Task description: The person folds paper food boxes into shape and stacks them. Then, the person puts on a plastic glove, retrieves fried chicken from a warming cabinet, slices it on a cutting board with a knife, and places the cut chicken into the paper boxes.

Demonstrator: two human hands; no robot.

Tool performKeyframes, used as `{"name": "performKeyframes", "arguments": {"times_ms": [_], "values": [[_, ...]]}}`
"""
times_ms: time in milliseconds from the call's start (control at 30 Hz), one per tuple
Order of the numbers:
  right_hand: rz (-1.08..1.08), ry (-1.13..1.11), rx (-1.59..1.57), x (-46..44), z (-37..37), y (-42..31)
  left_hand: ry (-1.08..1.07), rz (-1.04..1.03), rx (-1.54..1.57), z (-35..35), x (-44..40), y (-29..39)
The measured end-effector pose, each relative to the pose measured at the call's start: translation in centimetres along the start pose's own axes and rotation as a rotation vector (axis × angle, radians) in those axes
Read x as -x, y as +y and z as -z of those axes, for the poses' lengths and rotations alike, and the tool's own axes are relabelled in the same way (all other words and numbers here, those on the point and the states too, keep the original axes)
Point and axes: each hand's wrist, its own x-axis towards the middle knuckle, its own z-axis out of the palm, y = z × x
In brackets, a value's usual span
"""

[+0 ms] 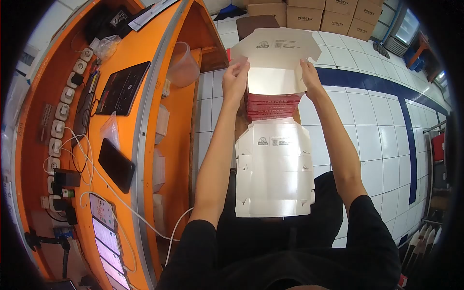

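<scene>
A partly folded white carton (278, 79) is held up in front of me, its wide flap with small print tilted away. My left hand (235, 79) grips its left edge, the thumb near the fold. On the opposite edge, my right hand (309, 77) holds the carton with fingers partly behind it. Below it are stacked red printed cartons (273, 106). Nearer my lap lies a flat, unfolded white carton sheet (275, 169) with crease lines, slots and a small printed logo; neither hand touches it.
An orange desk (137, 108) on the left bears a laptop (124, 88), a tablet (117, 165), several phones (107, 237) and cables. Under it is a translucent bin (183, 65). Brown boxes (304, 18) stand at the back; a rack (437, 159) is at right.
</scene>
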Motion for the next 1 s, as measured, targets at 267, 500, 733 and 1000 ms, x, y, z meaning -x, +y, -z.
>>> {"name": "performKeyframes", "arguments": {"times_ms": [267, 500, 733, 1000], "values": [[-0.029, 0.047, 0.079, -0.5, 0.0, -2.2, -0.177, 0.134, 0.053, 1.1, -1.1, -0.5], [-0.060, 0.016, 0.105, -4.3, -0.8, -0.1, -0.168, 0.179, -0.098, 1.1, -0.7, -1.0], [0.039, 0.038, 0.321, -4.2, -1.0, 1.6, -0.079, 0.150, -0.122, 1.6, -1.2, -2.8], [-0.220, -0.107, 0.121, 1.1, -1.2, -3.5, -0.050, 0.154, -0.049, 1.4, -0.1, -2.2]]}}
